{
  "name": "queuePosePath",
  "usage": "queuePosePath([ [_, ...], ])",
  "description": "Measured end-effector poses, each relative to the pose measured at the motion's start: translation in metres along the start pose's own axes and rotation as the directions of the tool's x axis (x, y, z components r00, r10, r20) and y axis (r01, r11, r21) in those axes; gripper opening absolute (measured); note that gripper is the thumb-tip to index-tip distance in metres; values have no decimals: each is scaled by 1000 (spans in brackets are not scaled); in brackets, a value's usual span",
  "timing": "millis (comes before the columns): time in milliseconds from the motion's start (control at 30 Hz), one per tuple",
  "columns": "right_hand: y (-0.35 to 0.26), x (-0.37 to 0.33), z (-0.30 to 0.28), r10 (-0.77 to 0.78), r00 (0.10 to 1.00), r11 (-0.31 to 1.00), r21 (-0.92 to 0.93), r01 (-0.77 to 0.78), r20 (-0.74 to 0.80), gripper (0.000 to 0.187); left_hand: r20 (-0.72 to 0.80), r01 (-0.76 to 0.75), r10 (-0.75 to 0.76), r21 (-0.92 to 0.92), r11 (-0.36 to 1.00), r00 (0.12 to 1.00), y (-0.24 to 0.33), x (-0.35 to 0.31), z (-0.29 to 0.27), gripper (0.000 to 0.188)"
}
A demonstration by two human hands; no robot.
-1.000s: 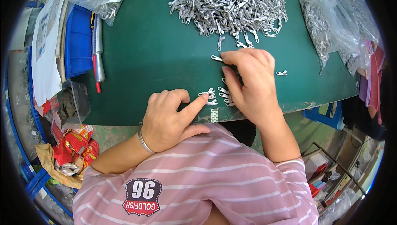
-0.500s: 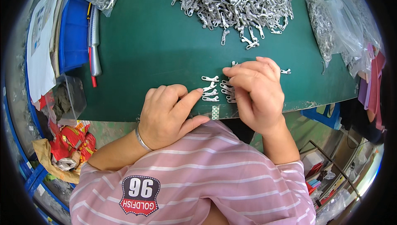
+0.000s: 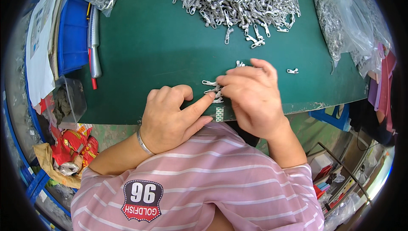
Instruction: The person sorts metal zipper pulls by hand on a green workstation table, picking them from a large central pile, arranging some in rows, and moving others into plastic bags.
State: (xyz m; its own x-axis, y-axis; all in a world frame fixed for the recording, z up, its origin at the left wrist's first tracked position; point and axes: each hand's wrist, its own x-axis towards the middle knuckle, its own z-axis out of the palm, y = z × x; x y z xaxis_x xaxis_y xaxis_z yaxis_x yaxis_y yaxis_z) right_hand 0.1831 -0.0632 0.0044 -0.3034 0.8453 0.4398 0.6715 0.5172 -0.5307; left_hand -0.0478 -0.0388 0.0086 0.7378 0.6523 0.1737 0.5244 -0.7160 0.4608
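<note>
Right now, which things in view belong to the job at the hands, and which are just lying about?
Apparently in use:
small metal pieces in a row, with left hand and right hand at them
large pile of similar pieces

Apparently just lying about:
blue bin
sheet of paper
red wrappers

A workshop or small factory, shown by a broad green worktable [image 3: 140, 44] with a scuffed edge, a heap of small silvery metal parts [image 3: 238, 2], clear plastic bags [image 3: 328, 22] packed with similar pieces, and a blue plastic bin [image 3: 73, 42]
</note>
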Motion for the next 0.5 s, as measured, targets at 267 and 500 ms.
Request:
queuePosePath([
  [267, -10, -4, 0, -14, 991, 1000, -25, 17, 136, 19, -44, 15, -16, -13, 1000, 999, -1, 0, 4, 58],
  [500, 0, -27, -19, 81, 967, 985, -129, -114, -240, 24, 6, 10, -10, 2, 1000, 1000, 0, 0, 1, 63],
])
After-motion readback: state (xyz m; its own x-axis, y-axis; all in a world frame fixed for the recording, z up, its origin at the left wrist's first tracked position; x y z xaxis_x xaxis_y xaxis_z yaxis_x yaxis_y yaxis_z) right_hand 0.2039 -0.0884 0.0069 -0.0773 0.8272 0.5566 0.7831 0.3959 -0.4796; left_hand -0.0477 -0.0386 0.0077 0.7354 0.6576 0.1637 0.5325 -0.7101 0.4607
